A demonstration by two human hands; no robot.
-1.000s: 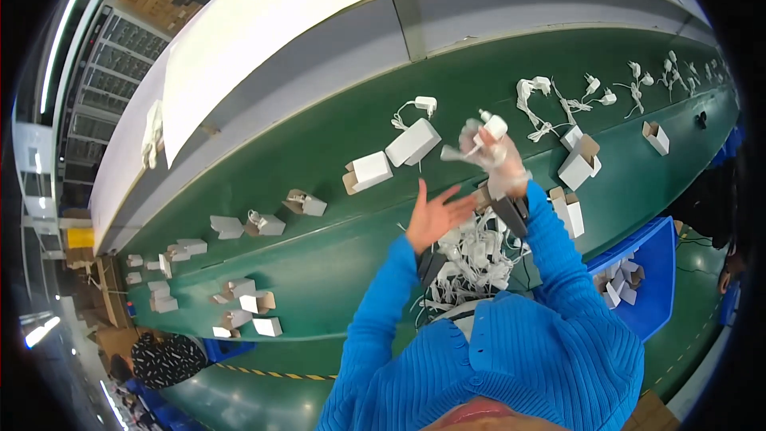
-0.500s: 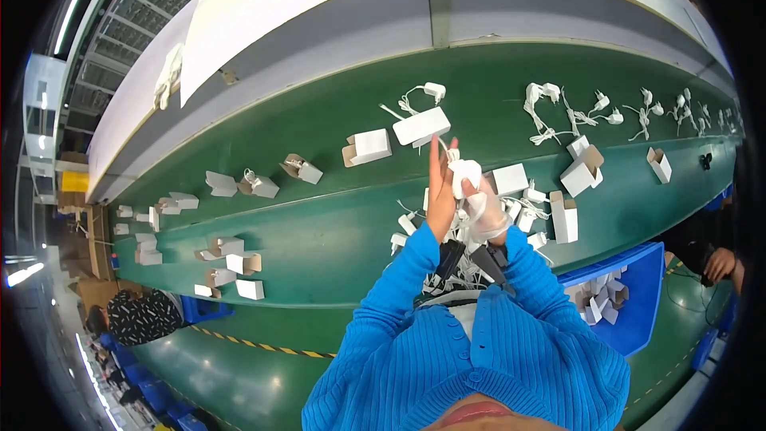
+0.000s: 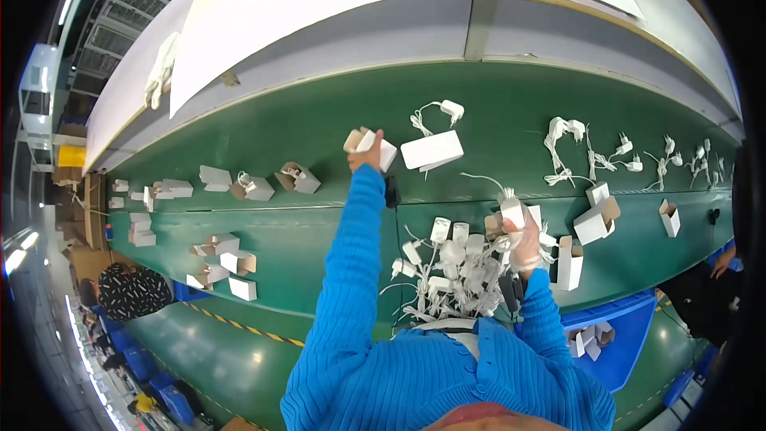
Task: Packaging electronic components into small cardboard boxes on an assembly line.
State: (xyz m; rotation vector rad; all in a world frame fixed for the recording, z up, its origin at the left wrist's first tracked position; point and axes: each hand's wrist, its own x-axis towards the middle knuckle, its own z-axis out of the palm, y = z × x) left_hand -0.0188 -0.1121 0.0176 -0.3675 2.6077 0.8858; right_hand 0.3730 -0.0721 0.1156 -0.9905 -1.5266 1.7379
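Observation:
My left hand [image 3: 366,155] is stretched far out and closed around a small white carton [image 3: 388,156], whose flaps stand open on its left side. In my right hand [image 3: 524,246], which wears a thin translucent glove, is a white power adapter [image 3: 511,212]. Its cable is bundled and one loose end sticks out to the left. Between my arms lies a heap of white power adapters [image 3: 452,254] with tangled cables. Just right of my left hand is another white carton [image 3: 432,150], with an adapter and its cable [image 3: 452,110] behind it.
Several open cartons [image 3: 297,177] stand along the green bench [image 3: 319,227] to the left. More adapters [image 3: 622,144] lie in a row to the far right. A blue bin [image 3: 630,343] with cartons sits right of me. People are at both sides.
My left hand has left the adapter and reached left to the open carton. My right hand has moved right and lower, keeping the adapter. The view has shifted a little.

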